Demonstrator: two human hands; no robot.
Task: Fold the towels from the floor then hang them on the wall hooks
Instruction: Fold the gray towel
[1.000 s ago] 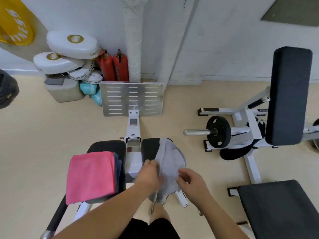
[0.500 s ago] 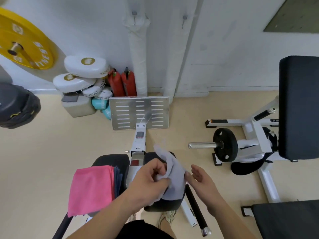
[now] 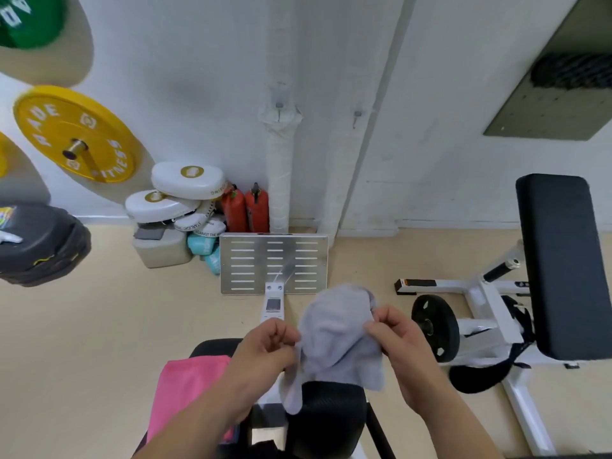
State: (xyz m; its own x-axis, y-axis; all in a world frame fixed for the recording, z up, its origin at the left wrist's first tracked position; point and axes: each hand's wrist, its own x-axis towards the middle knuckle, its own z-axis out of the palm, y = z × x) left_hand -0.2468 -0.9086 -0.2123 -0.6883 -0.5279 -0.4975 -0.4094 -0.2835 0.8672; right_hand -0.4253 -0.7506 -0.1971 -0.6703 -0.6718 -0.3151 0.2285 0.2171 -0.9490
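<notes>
So, biggest stuff first: a white wall [image 3: 198, 77] runs across the back and a beige floor [image 3: 82, 342] lies under everything. Off to the right stands a tall black bench pad [image 3: 563, 260] on a white frame [image 3: 477, 293], with a black weight plate [image 3: 433, 326] on a peg low down beside it. A yellow plate [image 3: 77, 134] hangs on the left part of the wall, and a green plate [image 3: 23, 18] is cut off by the top corner of the view. Along the wall base sit a slotted metal footplate [image 3: 273, 263], a stack of white boxing pads [image 3: 188, 175] and two red canisters [image 3: 246, 208], right beside a white wrapped pipe [image 3: 280, 180].

Closer in, the grey towel [image 3: 337, 332] is up in the air between both hands, loose and rumpled. It's over the machine's black seat pad [image 3: 328, 412], and one corner droops down on the left. A pink towel [image 3: 188, 385] lies flat further left, partly hidden by the left forearm.

The left hand [image 3: 265, 349] has its fingers curled, pinching the grey towel's left edge. The right hand [image 3: 397, 339] pinches the upper right edge between thumb and fingertips.

Tiniest bit: two wall hooks [image 3: 280, 106], one at the top of the pipe and the other just to its right.
</notes>
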